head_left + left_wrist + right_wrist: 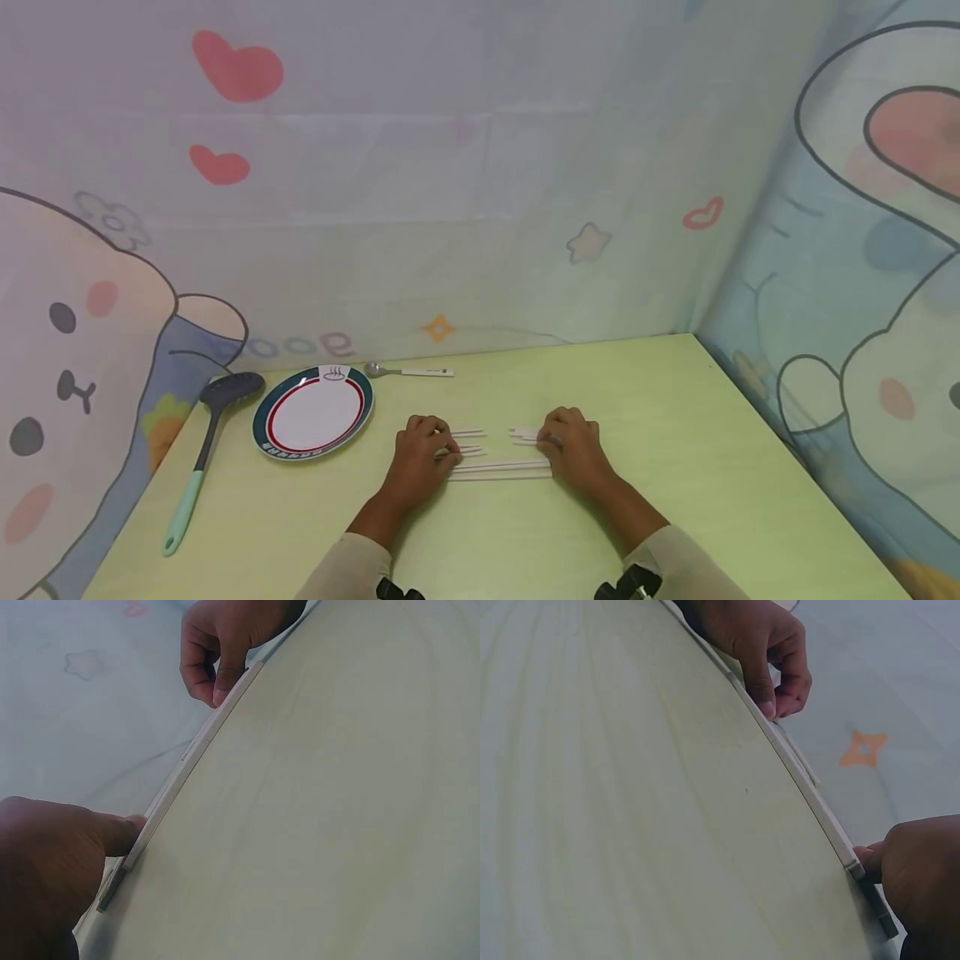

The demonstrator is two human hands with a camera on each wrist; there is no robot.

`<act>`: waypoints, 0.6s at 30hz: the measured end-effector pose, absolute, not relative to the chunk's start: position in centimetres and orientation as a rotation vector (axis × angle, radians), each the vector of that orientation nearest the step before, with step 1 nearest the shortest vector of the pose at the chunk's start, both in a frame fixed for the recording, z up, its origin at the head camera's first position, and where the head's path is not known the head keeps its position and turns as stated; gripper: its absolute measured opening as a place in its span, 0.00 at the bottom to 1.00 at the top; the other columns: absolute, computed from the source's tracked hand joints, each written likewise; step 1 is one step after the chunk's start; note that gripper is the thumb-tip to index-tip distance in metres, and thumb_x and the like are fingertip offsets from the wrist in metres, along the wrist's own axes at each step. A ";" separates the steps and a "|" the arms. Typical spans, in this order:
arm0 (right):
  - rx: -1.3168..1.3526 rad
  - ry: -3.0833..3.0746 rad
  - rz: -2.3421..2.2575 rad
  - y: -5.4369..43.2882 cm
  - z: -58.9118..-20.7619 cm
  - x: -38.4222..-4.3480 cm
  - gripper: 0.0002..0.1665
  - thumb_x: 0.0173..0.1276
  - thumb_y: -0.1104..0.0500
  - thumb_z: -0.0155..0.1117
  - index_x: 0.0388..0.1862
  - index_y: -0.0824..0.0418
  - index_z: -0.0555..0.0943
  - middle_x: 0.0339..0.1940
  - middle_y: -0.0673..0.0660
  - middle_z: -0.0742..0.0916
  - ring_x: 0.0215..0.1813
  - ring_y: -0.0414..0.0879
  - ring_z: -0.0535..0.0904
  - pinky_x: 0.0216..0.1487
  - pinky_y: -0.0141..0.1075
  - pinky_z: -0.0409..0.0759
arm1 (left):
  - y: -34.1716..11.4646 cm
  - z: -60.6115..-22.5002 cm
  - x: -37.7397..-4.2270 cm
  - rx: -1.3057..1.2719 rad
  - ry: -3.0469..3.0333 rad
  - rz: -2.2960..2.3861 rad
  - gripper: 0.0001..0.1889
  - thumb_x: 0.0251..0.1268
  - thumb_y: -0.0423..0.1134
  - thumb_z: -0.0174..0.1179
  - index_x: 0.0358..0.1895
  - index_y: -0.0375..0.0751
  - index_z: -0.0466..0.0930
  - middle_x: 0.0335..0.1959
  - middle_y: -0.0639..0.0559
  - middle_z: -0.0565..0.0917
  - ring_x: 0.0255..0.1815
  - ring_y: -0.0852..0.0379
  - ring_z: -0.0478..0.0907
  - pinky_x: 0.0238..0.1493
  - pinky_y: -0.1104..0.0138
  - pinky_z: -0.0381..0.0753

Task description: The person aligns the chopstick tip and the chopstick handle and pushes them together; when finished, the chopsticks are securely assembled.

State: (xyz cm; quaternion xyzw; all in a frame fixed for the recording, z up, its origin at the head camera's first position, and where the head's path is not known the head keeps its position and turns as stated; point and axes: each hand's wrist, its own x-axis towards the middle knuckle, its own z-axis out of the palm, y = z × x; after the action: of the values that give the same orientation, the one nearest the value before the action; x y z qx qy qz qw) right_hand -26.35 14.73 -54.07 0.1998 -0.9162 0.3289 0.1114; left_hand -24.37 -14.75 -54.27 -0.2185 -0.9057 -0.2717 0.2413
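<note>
Several thin, pale chopsticks (498, 468) lie sideways on the table between my two hands. My left hand (420, 462) pinches chopsticks near their left end, thumb and fingers curled, with short pale ends (469, 451) poking out beyond the fingers. Across from it, my right hand (576, 450) pinches at the right, with pale ends (525, 433) showing beside its fingertips. The left wrist view has a chopstick (176, 780) low against the tabletop, with a dark grey end by the left hand (52, 862). How many chopsticks each hand grips is hidden.
A white plate (315, 414) with a dark green rim stands at the back left. Left of it lies a dark ladle (213, 425) with a mint handle. Behind the plate is a small white-handled spoon (411, 372). A printed cloth wall borders the table (675, 417).
</note>
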 end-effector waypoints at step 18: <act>0.639 -2.704 1.009 14.0 -53.9 -25.8 0.04 0.81 0.62 0.66 0.46 0.54 0.80 0.52 0.53 0.87 0.60 0.53 0.82 0.69 0.62 0.61 | -14.5 -53.5 -24.1 -0.638 -2.558 -0.768 0.05 0.75 0.33 0.68 0.41 0.44 0.81 0.44 0.51 0.84 0.45 0.52 0.82 0.50 0.54 0.79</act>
State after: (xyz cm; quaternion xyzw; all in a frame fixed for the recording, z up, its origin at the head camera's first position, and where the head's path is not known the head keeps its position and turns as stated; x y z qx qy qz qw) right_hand -25.79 14.01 -53.86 0.2152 -0.9108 0.3400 0.0925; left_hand -24.09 -14.52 -53.46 -0.2280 -0.9134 -0.2741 0.1964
